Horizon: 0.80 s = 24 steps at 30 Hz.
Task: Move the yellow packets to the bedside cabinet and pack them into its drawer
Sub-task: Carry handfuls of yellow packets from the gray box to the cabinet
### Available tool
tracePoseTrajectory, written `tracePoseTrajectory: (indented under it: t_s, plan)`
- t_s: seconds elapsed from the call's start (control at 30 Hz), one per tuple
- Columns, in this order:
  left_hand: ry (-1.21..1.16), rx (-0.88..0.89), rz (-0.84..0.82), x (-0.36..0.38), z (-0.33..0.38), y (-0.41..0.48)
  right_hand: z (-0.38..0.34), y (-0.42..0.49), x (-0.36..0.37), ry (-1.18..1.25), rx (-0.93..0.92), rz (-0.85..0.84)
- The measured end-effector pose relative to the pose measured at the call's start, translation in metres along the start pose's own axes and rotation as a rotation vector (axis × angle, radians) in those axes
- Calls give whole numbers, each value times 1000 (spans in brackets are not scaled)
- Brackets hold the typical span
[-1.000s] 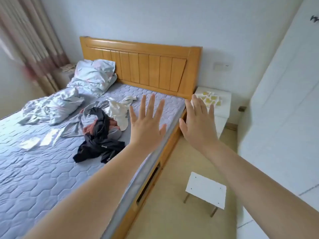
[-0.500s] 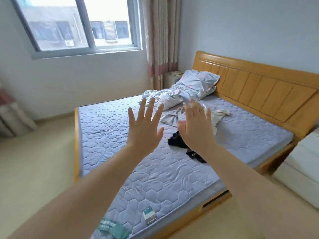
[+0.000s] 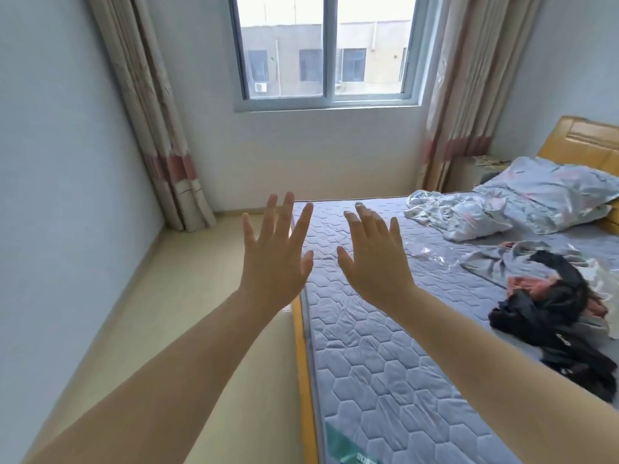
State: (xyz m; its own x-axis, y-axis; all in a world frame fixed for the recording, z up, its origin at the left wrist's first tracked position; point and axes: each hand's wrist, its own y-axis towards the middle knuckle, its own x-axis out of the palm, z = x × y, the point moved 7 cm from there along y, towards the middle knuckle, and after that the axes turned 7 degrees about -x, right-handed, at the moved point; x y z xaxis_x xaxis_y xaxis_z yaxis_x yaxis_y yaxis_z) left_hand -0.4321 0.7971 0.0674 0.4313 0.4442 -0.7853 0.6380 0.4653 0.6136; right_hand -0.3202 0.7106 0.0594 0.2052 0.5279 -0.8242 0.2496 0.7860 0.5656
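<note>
Both hands are raised in front of me with fingers spread and straight, holding nothing. My left hand [image 3: 273, 252] hovers over the floor by the foot corner of the bed. My right hand [image 3: 373, 259] hovers over the grey quilted mattress [image 3: 385, 356]. No yellow packets appear in this view. A pale bedside cabinet [image 3: 469, 170] stands at the far side of the bed by the curtain, with small items on top; its drawer is not visible.
A heap of dark and pink clothes [image 3: 549, 309] lies on the mattress at the right, with a crumpled sheet [image 3: 459, 214] and pillow [image 3: 549, 192] near the wooden headboard [image 3: 582, 139]. A window [image 3: 326, 50] with curtains fills the far wall. Beige floor [image 3: 174, 296] runs along the left wall.
The view has swung left, from the headboard and the white cabinet with yellow packets, across the bed, to the window wall. Both hands stay raised and spread.
</note>
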Motion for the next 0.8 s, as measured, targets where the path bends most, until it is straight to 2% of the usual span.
tracePoseTrajectory:
  t_s: [0.3, 0.5, 0.67, 0.8]
  plan:
    - [94, -99, -51, 127, -186, 83, -74, 194, 169, 117, -87, -34]
    - [109, -138, -96, 242, -310, 213, -93, 361, 302, 201, -86, -44]
    - [76, -166, -142, 323, -382, 323, -82, 492, 368, 187, -62, -66]
    - [41, -161, -102, 387, -436, 402, -76, 592, 424, 149, -83, -56]
